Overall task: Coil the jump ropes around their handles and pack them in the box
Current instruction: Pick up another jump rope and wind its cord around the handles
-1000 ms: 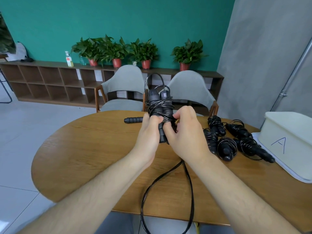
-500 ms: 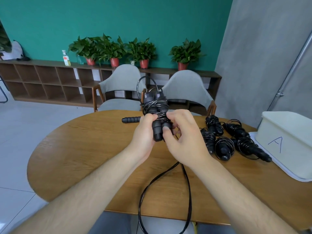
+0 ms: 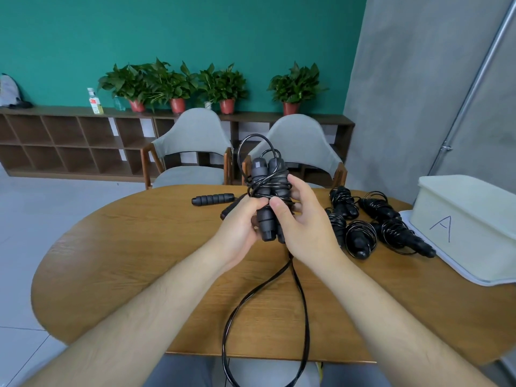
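Above the middle of the wooden table (image 3: 117, 263) I hold a pair of black jump-rope handles (image 3: 268, 191) upright, side by side, with black cord wound round them. My left hand (image 3: 240, 227) grips the handles from the left. My right hand (image 3: 304, 227) holds them from the right, its thumb pressing the cord at the front. A loose loop of the cord (image 3: 268, 317) hangs from the bundle over the table's near edge. Several coiled jump ropes (image 3: 360, 233) lie to the right. The white box (image 3: 472, 224), marked "A", stands at the far right.
One more black handle (image 3: 213, 199) lies flat on the table behind my left hand. Two grey chairs (image 3: 192, 152) stand at the far side. A low shelf with potted plants (image 3: 178, 85) runs along the green wall.
The bundle has tilted slightly and the cord loop above the handles has shifted. My right hand's fingers have moved round the right side of the handles. Both hands remain on the bundle.
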